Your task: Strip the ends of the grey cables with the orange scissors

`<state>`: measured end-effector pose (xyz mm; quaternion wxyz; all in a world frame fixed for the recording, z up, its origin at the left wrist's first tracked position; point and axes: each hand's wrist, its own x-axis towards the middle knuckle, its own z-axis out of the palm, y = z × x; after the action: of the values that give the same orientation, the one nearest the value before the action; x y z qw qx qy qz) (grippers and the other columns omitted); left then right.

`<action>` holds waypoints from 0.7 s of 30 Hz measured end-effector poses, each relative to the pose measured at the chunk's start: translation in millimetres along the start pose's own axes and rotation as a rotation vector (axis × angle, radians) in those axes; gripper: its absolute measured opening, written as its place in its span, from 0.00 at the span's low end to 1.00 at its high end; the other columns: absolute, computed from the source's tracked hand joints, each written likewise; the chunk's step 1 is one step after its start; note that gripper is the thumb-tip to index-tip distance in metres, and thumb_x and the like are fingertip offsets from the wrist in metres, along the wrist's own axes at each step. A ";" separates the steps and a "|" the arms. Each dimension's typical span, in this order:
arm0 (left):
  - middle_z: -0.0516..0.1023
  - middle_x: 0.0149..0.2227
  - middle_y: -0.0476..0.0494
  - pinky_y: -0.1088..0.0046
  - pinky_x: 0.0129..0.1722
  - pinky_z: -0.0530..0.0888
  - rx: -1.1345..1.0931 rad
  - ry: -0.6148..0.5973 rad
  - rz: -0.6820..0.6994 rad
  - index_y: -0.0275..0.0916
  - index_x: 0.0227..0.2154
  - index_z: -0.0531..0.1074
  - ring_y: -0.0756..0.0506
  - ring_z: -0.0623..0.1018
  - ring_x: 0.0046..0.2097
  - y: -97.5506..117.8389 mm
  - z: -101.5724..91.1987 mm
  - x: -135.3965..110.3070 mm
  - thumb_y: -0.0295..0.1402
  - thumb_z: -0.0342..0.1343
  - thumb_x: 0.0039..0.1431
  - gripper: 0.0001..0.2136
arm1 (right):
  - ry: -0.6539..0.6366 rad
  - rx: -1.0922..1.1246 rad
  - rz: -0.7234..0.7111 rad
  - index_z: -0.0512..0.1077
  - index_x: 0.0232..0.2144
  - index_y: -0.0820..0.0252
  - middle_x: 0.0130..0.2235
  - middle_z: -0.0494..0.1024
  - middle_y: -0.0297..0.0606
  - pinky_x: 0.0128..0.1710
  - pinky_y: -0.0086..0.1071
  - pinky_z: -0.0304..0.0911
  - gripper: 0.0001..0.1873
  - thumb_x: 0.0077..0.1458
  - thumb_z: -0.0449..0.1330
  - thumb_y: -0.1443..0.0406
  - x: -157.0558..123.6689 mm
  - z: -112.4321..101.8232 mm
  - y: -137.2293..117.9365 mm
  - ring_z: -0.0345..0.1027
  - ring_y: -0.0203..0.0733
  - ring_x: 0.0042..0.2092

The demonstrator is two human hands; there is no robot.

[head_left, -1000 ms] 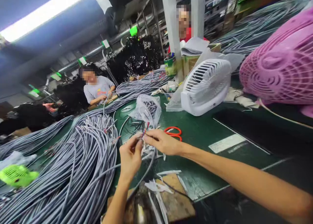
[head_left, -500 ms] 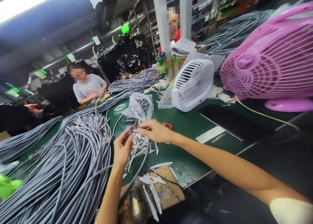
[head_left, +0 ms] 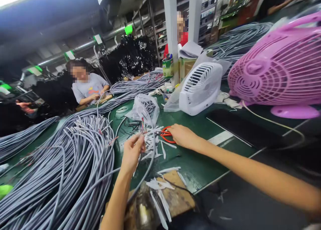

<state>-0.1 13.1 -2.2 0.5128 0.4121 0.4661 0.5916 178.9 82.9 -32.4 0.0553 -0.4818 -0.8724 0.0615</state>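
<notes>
Right hand (head_left: 182, 135) now off the coloured wires (head_left: 142, 123), at the red-handled scissors (head_left: 165, 134) — fingers curled, grip unclear — left hand (head_left: 132, 149) still pinching wires, finger work apparently yielding to tool

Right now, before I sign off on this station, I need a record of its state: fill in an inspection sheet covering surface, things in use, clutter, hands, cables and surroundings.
Surface: green tabletop, much of it covered on the left.
Things in use: thin coloured wires; red-handled scissors lying beside them.
Clutter: scattered white strips, short dark pieces, a clear bag of small pieces.
Hands: left hand pinches the wires; right hand is at the scissors' handles, grip unclear.
Cables: grey cables heaped on the left; more lie further back.
Surroundings: white fan and pink fan on the right; a person in a grey shirt and a person in red beyond.
</notes>
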 end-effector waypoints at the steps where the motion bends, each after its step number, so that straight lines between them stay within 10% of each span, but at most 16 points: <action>1: 0.64 0.17 0.54 0.82 0.19 0.58 -0.007 0.017 -0.009 0.33 0.27 0.78 0.57 0.62 0.20 -0.5 0.2 0.2 0.42 0.66 0.37 0.17 | -0.016 -0.008 0.012 0.72 0.38 0.70 0.39 0.75 0.53 0.38 0.32 0.61 0.15 0.49 0.52 0.79 5.3 -1.2 0.8 0.69 0.48 0.43; 13: 0.66 0.16 0.54 0.81 0.17 0.60 0.038 0.147 -0.024 0.34 0.34 0.77 0.56 0.64 0.17 1.4 -4.1 0.8 0.51 0.62 0.37 0.26 | -0.159 0.003 0.042 0.74 0.34 0.66 0.33 0.77 0.47 0.23 0.28 0.56 0.16 0.36 0.61 0.72 21.7 -12.5 10.1 0.73 0.48 0.33; 21: 0.60 0.10 0.57 0.80 0.13 0.57 0.168 0.181 0.046 0.31 0.34 0.75 0.54 0.62 0.13 -5.5 -10.9 5.1 0.56 0.56 0.40 0.30 | 0.104 0.033 0.141 0.72 0.27 0.64 0.31 0.77 0.48 0.26 0.30 0.54 0.09 0.44 0.54 0.74 14.0 -20.6 12.3 0.71 0.48 0.33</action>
<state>-10.1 17.0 -10.0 0.4187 0.4087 0.5489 0.5969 184.9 102.3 -13.6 0.1041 -0.5436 -0.8311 0.0546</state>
